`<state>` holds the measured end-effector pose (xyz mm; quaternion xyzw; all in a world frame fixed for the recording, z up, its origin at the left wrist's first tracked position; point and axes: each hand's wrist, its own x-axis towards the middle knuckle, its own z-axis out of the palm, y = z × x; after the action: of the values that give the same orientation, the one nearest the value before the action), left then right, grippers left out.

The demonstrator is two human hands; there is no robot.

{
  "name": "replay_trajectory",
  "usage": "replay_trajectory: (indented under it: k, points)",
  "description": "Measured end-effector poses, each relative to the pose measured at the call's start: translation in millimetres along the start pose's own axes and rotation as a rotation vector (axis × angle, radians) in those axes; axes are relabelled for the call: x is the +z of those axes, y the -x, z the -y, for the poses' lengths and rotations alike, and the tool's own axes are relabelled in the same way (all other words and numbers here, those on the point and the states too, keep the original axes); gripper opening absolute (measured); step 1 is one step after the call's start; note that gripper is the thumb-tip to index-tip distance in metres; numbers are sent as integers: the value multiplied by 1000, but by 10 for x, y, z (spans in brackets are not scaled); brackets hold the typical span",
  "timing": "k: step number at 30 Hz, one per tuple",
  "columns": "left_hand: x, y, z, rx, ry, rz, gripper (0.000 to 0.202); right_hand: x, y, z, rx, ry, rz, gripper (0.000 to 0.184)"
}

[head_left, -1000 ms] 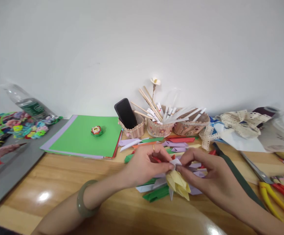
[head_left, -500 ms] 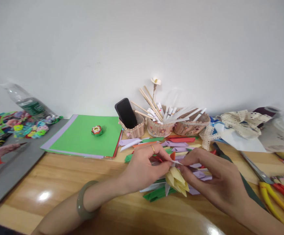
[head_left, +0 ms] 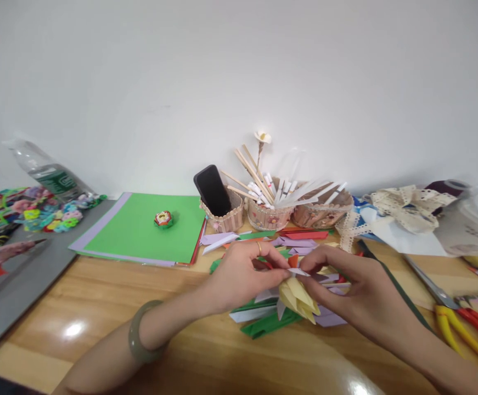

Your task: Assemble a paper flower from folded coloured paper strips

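Both left hand [head_left: 242,280] and right hand [head_left: 354,291] pinch the white paper piece [head_left: 298,271] held between them.

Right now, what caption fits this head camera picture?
Left hand and right hand pinch a yellow paper flower over paper strips on a wooden table.

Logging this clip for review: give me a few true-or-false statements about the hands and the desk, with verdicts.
1. The left hand and right hand pinch the yellow folded paper piece between them. True.
2. The left wrist is bare. False: it wears a green bangle.
3. A black phone stands in a stick-built cup. True.
4. The scissors lie on the green sheet. False: they lie at the far right; a small paper flower sits on the sheet.
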<state>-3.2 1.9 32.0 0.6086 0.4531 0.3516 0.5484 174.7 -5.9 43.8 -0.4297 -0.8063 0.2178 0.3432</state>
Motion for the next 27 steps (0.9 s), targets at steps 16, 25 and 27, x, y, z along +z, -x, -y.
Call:
replay_trajectory:
  k: [16,25,27]
  points:
    - [-51,-67,66,20,113,78,19,-13,10,-87,-211,109,-59,14]
    - [-63,-69,144,668,-409,-279,5,-32,-29,-66,55,90,-102,10]
    - [-62,-68,166,774,-477,-298,5,-12,-28,-81,173,-29,29,19]
